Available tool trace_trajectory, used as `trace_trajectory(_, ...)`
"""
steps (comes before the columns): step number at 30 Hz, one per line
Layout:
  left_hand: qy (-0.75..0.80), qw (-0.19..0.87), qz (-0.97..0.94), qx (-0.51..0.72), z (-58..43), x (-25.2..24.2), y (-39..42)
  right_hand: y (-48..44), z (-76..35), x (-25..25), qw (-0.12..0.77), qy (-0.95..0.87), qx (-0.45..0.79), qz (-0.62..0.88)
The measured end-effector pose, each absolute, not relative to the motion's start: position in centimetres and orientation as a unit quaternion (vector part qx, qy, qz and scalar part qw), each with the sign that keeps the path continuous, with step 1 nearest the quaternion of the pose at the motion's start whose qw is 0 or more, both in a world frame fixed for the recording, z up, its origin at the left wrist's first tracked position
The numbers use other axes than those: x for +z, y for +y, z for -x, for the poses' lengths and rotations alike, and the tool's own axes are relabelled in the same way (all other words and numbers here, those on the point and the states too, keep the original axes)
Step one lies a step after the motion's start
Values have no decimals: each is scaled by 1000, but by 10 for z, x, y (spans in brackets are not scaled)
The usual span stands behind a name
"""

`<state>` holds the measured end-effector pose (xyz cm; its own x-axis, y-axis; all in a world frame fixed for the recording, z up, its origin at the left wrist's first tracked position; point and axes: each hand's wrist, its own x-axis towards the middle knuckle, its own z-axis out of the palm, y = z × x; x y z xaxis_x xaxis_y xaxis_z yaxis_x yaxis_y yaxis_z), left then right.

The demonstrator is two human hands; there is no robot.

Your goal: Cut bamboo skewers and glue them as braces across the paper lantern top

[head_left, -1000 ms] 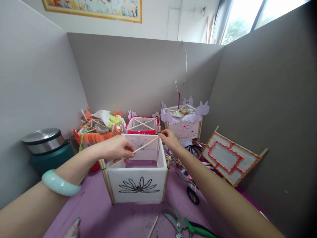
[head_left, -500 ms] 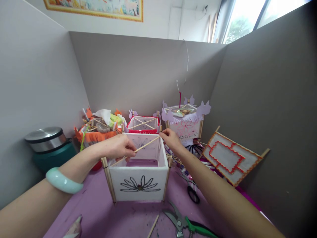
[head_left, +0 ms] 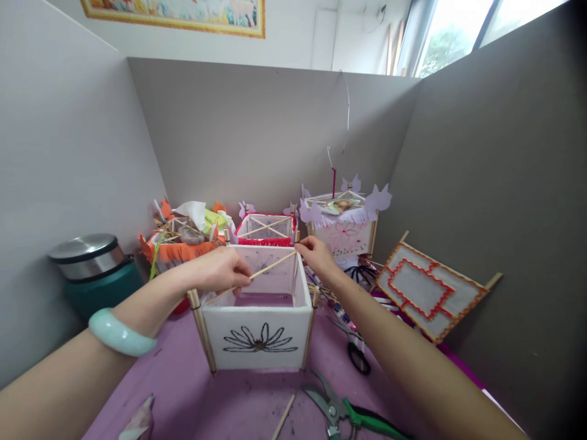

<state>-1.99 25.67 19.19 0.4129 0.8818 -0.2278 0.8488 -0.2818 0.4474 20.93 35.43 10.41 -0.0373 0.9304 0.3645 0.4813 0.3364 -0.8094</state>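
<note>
A white paper lantern box point(head_left: 257, 333) with a black flower drawing and bamboo corner posts stands on the purple table point(head_left: 192, 397). A thin bamboo stick point(head_left: 270, 267) lies diagonally across its open top. My left hand point(head_left: 220, 272), with a pale green bangle on the wrist, pinches the stick near its middle. My right hand point(head_left: 314, 256) pinches the stick's far end at the box's back right corner.
Behind stand an orange-fringed lantern point(head_left: 178, 244) full of scraps, a red-trimmed one point(head_left: 266, 229) and a purple-trimmed one point(head_left: 343, 229). A red-edged panel point(head_left: 428, 290) leans right. A teal pot point(head_left: 92, 272) sits left. Green-handled pliers point(head_left: 348, 412), black scissors point(head_left: 355, 354) and a loose stick point(head_left: 283, 417) lie in front.
Hardly anything has changed. Both hands keep their hold on the stick over the box; the view has shifted slightly.
</note>
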Motion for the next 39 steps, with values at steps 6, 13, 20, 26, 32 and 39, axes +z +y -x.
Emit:
trace_trajectory(6, 538, 297, -789, 16, 23, 191, 260, 353, -210, 106, 442, -696, 230, 517)
trace_trajectory(13, 541, 315, -780, 30, 21, 194, 261, 322, -220, 135, 467, -741, 58, 479)
trace_trajectory(20, 558, 330, -760, 50, 18, 197, 257, 318, -199, 169, 202, -955, 75, 203)
trace_trajectory(26, 562, 330, -755, 73, 18, 199, 252, 331, -189, 166, 161, -972, 87, 148)
trace_trajectory(32, 565, 288, -737, 234, 46, 198, 226, 329, -190, 161, 184, -966, 115, 138)
trace_trajectory(39, 528, 287, -777, 189, 80, 183, 174, 332, -192, 157, 204, -964, 112, 129)
